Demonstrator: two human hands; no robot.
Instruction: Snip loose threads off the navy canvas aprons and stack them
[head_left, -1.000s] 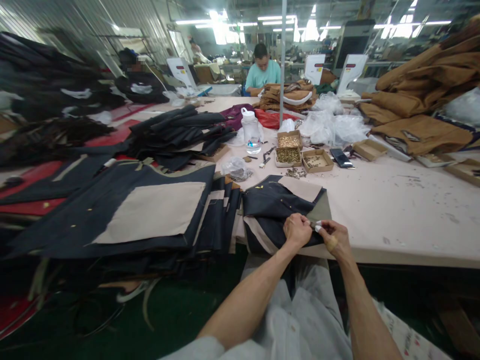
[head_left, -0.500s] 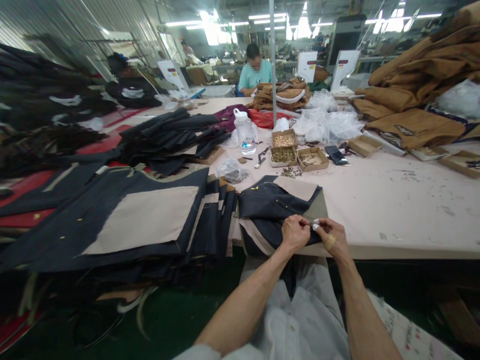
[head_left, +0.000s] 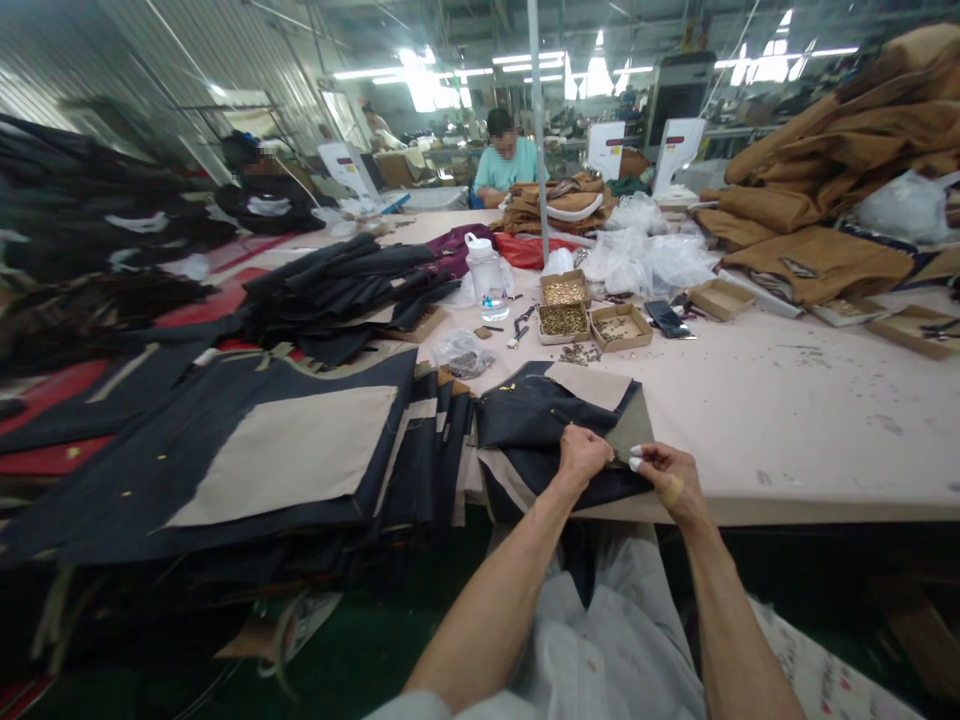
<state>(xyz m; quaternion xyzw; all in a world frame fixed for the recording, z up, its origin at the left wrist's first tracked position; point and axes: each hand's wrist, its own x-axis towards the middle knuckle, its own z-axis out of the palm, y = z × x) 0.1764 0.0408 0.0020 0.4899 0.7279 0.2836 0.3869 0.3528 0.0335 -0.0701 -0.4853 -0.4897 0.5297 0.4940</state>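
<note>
A dark navy garment piece (head_left: 517,415) with beige and olive panels lies folded at the table's front edge. My left hand (head_left: 585,452) is closed on the fabric near its olive panel (head_left: 632,425). Just right of it, my right hand (head_left: 673,478) is in a pinch by the garment's edge. White covers sit on its thumb and a fingertip, and a tan bandage is near the thumb's base. Whatever is between those fingertips is too small to make out. Small brass-coloured pieces show on the navy cloth.
To the left lies a stack of navy garment pieces (head_left: 217,450). Beyond my hands stand small boxes of metal fittings (head_left: 564,322), a water bottle (head_left: 486,275) and a phone (head_left: 667,318). A pole (head_left: 538,130) rises mid-table. Brown garments (head_left: 817,250) are piled right; co-workers sit across.
My right hand has drawn slightly right, away from the left, and both hands sit a bit lower on the garment's edge. The view has shifted slightly.
</note>
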